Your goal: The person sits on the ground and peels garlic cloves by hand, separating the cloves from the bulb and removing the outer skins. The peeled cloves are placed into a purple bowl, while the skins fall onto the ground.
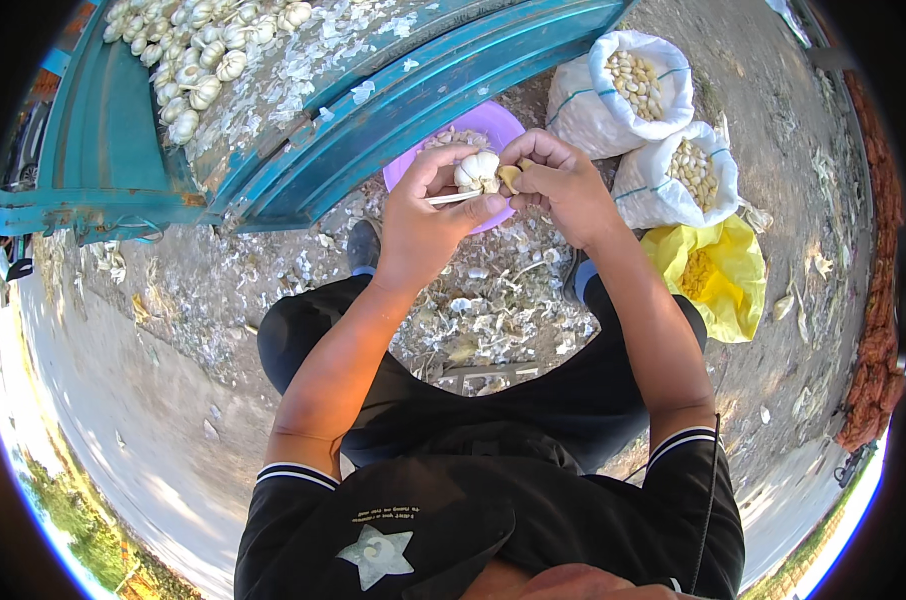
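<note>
My left hand [430,206] holds a white garlic bulb [477,172] with its stalk pointing left, above a purple plastic basin [504,122]. Close against the bulb's right side, my right hand [554,180] has its fingers curled on a small tan thing [510,177], perhaps a finger guard or a small tool; which one I cannot tell. Garlic cloves [456,138] lie in the basin, partly hidden behind my hands.
A teal metal truck bed [423,97] with a heap of garlic bulbs [205,64] spans the upper left. Two white woven sacks [573,112] of cloves and a yellow bag [738,281] stand at right. Papery skins [490,322] litter the ground between my feet.
</note>
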A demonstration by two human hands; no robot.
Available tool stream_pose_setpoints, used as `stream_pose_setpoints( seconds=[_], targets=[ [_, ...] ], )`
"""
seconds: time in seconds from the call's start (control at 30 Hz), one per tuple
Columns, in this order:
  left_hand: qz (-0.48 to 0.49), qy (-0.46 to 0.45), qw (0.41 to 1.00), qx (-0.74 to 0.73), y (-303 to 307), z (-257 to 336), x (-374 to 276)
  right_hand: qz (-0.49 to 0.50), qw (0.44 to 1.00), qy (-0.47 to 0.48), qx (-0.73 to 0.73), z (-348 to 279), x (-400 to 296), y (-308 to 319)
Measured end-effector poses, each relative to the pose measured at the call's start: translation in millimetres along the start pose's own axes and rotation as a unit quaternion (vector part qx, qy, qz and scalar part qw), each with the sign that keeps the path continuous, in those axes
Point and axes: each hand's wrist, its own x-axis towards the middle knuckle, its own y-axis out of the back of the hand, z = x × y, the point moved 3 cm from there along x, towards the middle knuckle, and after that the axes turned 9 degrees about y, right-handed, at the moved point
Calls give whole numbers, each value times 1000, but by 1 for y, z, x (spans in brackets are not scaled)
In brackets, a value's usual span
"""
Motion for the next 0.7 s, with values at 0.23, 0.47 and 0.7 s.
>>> stream_pose_setpoints(
  seconds=[0.23,0.47,0.7],
  targets=[
    [27,13,999,-16,14,4,-2,-58,998,-15,1,-10,-4,0],
    [52,-86,992,78,4,9,-13,-44,987,62,-144,-13,-5,-21],
    [38,-84,990,108,7,2,-11,-17,998,-7,-53,4,4,-18]
  ],
)
